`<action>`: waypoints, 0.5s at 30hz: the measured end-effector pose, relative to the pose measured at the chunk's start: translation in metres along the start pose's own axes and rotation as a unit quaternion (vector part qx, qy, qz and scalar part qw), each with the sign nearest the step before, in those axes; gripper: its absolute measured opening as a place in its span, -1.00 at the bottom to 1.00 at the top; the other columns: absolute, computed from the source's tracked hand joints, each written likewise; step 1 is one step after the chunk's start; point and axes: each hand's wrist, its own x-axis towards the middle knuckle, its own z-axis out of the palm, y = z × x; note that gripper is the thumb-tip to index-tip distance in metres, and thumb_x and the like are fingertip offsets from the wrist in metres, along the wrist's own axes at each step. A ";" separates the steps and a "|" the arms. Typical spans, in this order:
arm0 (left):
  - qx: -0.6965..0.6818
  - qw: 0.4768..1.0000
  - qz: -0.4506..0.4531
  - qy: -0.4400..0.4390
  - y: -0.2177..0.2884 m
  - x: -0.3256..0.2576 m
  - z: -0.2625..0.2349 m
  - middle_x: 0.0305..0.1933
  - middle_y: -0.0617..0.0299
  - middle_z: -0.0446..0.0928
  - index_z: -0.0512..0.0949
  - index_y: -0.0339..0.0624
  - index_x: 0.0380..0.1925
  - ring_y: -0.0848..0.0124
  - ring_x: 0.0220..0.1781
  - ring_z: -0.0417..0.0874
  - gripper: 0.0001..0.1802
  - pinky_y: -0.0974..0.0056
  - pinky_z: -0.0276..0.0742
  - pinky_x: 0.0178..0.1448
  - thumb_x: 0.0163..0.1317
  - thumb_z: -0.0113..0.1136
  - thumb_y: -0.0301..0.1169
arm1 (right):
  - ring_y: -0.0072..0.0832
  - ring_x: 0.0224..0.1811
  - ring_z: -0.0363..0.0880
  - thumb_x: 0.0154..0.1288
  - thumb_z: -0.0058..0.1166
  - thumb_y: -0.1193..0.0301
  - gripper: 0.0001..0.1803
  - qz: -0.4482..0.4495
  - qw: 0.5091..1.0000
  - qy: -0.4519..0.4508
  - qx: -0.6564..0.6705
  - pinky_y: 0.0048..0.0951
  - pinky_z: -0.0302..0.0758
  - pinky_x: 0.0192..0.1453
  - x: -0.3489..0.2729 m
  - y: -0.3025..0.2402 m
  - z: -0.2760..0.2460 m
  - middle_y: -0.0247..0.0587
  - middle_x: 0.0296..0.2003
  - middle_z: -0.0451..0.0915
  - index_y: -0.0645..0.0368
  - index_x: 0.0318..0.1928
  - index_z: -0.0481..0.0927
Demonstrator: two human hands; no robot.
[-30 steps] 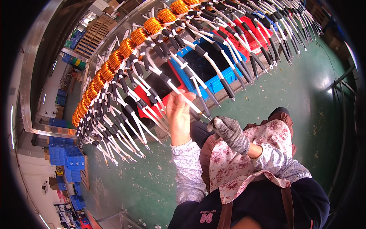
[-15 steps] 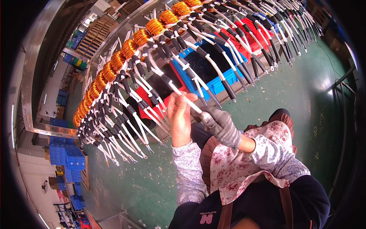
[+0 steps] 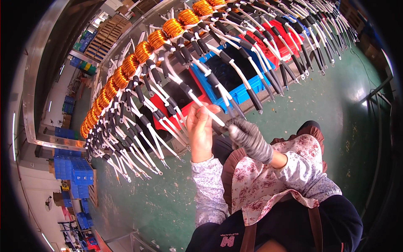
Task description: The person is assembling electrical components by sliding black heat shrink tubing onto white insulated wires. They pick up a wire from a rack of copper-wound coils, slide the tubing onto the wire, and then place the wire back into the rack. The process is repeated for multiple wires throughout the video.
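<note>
A row of copper-wound ring coils (image 3: 157, 39) arcs across the top, with many white leads in black sleeves hanging toward me. My bare left hand (image 3: 200, 135) pinches one white lead (image 3: 215, 119) between thumb and fingers, below its black sleeve (image 3: 185, 87). That lead slants down to the right. At its lower end, my right hand (image 3: 250, 139), in a grey glove, is closed with the fingers around the tip. The glove hides the very end of the lead. Other leads (image 3: 226, 98) with dark ends hang just beyond the right hand.
Behind the leads stand a blue bin (image 3: 241, 99) and a red bin (image 3: 288, 53), with another red bin (image 3: 199, 81) to the left. A metal frame (image 3: 30, 90) bends down the left side. Stacked blue crates (image 3: 80, 173) stand on the green floor (image 3: 166, 197).
My right hand has shifted slightly right and down, along the lead's direction. The left hand keeps its pinch and has hardly moved.
</note>
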 end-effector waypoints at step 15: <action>0.002 1.000 -0.003 0.008 -0.004 0.003 -0.003 -0.33 0.13 0.57 0.43 -0.22 -0.21 0.34 -0.19 0.56 -0.83 0.21 0.41 0.04 0.32 0.03 -0.35 | -0.55 -0.58 0.41 0.33 -0.04 0.05 -0.59 0.152 0.968 -0.060 0.193 -0.49 0.52 -0.37 0.017 0.003 0.000 -0.40 -0.57 0.43 0.19 -0.18 0.49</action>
